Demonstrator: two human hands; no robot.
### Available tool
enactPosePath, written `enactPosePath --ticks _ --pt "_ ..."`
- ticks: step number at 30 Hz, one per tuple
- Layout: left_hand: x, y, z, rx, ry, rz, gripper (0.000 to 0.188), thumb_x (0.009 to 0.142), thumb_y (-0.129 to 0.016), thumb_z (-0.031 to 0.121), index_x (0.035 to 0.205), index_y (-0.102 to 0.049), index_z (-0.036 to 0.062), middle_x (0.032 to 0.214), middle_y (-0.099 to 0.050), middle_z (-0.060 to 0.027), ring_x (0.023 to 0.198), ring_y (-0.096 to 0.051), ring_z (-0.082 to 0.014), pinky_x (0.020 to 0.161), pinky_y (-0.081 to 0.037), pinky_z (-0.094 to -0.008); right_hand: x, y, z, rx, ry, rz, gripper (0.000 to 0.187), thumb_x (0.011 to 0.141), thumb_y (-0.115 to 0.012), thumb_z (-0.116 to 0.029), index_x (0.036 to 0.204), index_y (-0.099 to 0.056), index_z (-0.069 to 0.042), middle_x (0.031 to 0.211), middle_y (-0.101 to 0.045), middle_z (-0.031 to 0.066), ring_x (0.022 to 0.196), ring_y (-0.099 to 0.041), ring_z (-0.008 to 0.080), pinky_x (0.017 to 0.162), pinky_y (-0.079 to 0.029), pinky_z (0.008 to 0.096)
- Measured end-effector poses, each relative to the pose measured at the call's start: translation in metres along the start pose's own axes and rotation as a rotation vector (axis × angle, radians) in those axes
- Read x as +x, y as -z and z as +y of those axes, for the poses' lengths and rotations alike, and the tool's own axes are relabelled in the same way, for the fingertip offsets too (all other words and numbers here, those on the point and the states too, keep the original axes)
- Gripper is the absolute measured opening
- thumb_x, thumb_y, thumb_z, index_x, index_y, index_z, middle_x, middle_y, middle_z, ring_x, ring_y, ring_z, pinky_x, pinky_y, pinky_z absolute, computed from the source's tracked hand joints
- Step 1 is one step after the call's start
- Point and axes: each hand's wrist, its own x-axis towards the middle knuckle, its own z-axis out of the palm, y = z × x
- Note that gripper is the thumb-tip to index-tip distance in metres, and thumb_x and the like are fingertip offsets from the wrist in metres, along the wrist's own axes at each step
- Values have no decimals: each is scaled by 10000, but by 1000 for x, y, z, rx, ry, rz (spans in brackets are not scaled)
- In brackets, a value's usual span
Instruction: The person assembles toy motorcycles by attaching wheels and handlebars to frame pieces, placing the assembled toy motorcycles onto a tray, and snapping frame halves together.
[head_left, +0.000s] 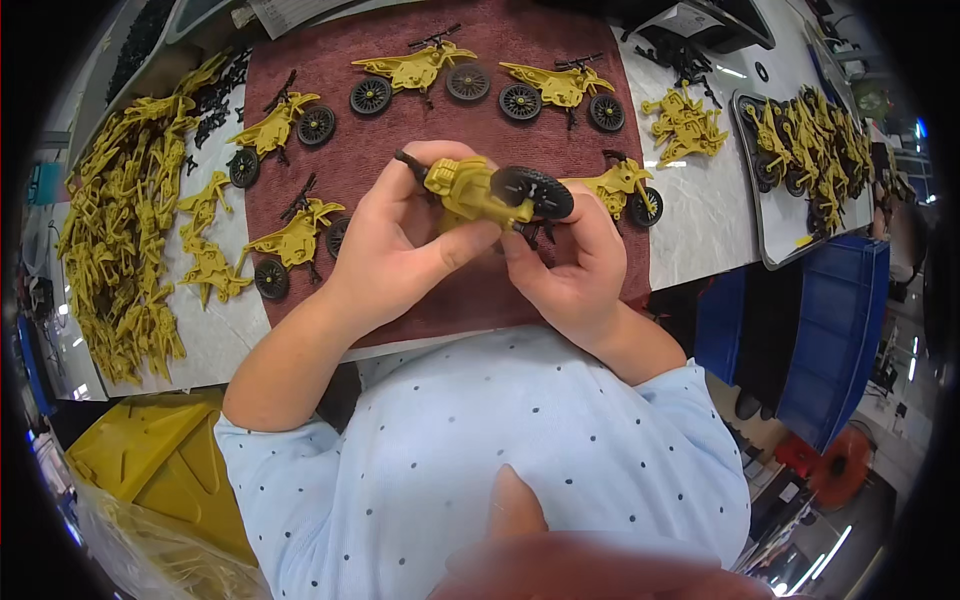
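Observation:
Above the red cloth (440, 310), I hold a yellow toy motorcycle (462, 190) tilted between both hands. My left hand (390, 245) is closed round its handlebar side, the thumb pressed on the yellow body. A black spoked wheel (535, 192) on the toy faces up near my right hand (575, 265), whose fingers and thumb pinch that end. My fingers hide the toy's underside. Around my hands, several similar toys stand or lie on the cloth, among them one toy motorcycle (413, 70) at the far side and another (292, 238) at the left, both with black wheels.
A large heap of yellow toy frames (120, 230) covers the table's left side, near small black parts (215, 110). Loose yellow frames (685, 125) lie at the right, beside a metal tray (765, 225) of toys. Blue crates (825, 340) and a yellow bin (165, 460) flank me below.

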Motion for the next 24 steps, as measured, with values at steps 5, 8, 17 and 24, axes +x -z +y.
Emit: enactPosePath --ticks 5,8,17,24 --pt "-5 1 -1 -277 55 52 457 849 -726 57 1236 -488 8 1196 -560 -62 1071 -550 -135 942 -469 -296 0 5 -1 -15 -8 -36 319 691 -765 -10 976 -624 -30 899 -645 84 804 -621 216 674 -495 303" --pt "-5 2 -1 -210 21 86 427 851 -726 68 1213 -508 6 1145 -587 -54 1048 -560 -128 926 -473 -287 2 5 -1 -36 12 -52 317 691 -767 -18 975 -627 -33 902 -646 84 802 -621 215 674 -495 302" --pt "-6 5 3 -200 50 76 396 854 -735 114 1168 -520 2 1111 -610 -56 1015 -569 -114 891 -478 -268 3 2 -7 7 -94 -94 312 707 -765 -43 992 -638 -33 919 -657 96 822 -645 234 713 -515 310" --pt "0 5 3 -238 225 132 365 906 -685 152 1181 -502 -4 1094 -609 -59 971 -587 -105 846 -494 -249 8 7 -12 -129 -105 -168 301 729 -776 -82 993 -644 -23 923 -667 106 835 -649 246 726 -519 328"
